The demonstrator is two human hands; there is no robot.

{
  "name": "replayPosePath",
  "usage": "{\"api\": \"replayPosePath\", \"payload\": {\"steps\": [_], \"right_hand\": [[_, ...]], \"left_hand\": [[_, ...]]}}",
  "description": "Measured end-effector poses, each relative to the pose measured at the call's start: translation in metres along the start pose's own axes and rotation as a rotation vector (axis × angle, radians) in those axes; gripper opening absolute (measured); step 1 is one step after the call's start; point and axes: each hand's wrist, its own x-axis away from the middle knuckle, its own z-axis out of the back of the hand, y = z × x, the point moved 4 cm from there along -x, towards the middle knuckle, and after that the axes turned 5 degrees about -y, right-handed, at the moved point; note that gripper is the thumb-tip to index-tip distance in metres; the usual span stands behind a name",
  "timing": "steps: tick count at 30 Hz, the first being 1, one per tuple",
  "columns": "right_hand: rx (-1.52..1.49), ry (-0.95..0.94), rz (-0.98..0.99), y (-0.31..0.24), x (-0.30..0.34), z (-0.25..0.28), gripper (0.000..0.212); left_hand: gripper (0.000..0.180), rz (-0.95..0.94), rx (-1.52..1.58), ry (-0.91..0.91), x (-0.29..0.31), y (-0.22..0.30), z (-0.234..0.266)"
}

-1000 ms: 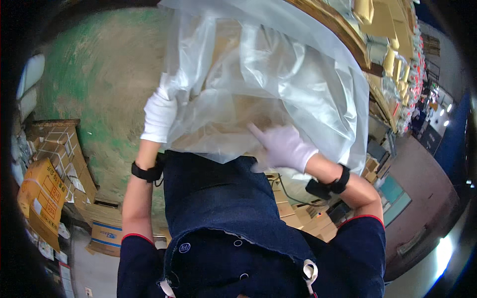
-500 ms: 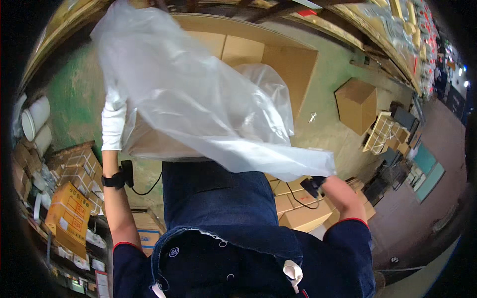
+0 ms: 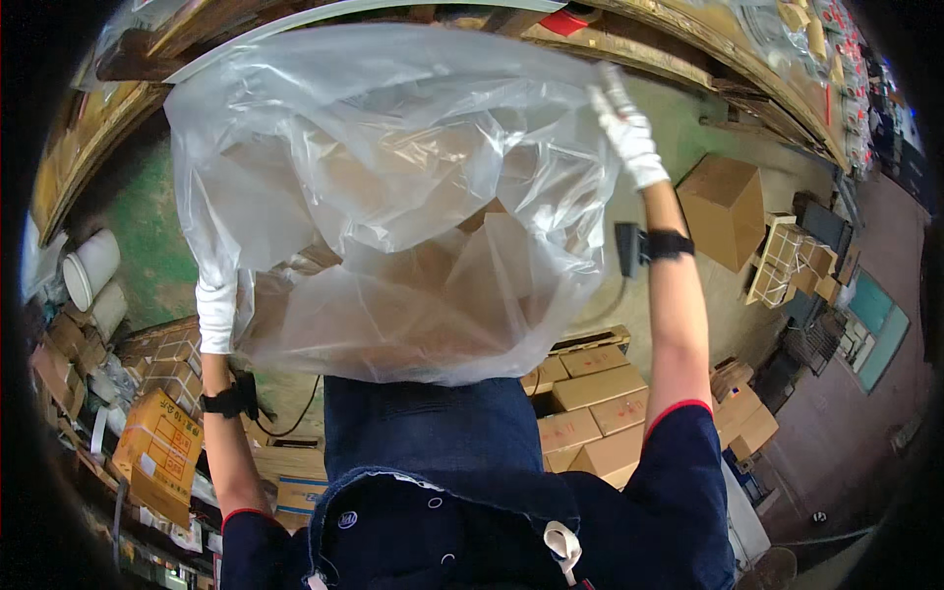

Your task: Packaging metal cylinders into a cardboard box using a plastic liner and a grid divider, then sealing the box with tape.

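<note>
A large clear plastic bag lies spread over an open cardboard box in front of me; the film hides most of the box. My left hand, in a white glove, is closed on the bag at its left side, its fingertips partly covered by film. At the far right of the bag is my right hand, also gloved, slightly blurred, its fingers stretched out and apart beside the bag's edge. Black straps with small devices circle both wrists.
Wooden shelving runs along the far side. To the right stand a brown carton and a strapped bundle. Stacked cartons are near my right side; a yellow carton and white rolls are at left.
My right hand has swung from near right to far right and no longer holds the bag's corner. The bag has spread out over the box. My left hand has come slightly nearer.
</note>
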Motion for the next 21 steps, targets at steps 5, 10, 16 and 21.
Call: {"api": "replayPosePath", "payload": {"steps": [5, 10, 16, 21], "right_hand": [[0.239, -0.157, 0.162, 0.086, 0.012, -0.090, 0.051], [0.099, -0.153, 0.142, 0.100, 0.050, -0.093, 0.050], [-0.011, -0.145, 0.144, 0.116, 0.103, -0.060, 0.049], [-0.105, -0.160, 0.127, 0.126, 0.092, -0.082, 0.048]], "left_hand": [[0.039, -0.086, 0.012, -0.046, -0.006, 0.022, -0.016], [0.055, 0.019, 0.231, -0.266, 0.015, 0.087, 0.034], [0.083, -0.438, 0.641, -0.153, -0.079, 0.225, 0.041], [0.066, -0.322, 1.075, -0.331, -0.164, 0.186, 0.060]]}}
